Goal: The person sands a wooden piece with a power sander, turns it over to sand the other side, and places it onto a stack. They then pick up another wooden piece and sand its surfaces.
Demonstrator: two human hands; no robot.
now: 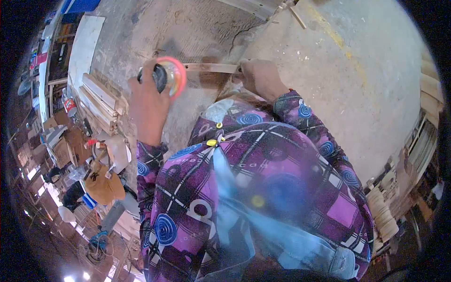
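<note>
My left hand (151, 101) is wrapped round a dark, round-topped tool (159, 78) with a blurred pink-orange ring (177, 77) on its right side. A narrow pale wooden strip (211, 67) runs from beside the tool to my right hand (260, 77). The fingers of my right hand are closed on the strip's right end. Patterned purple sleeves cover both my arms, and my patterned garment fills the lower middle of the view.
Stacked wooden pieces (99, 104) lie on the left, near a bottle (69, 107) and a pale board (84, 49). Tools and a brown bag-like item (104, 184) clutter the lower left. More wood (381, 214) stands at the right.
</note>
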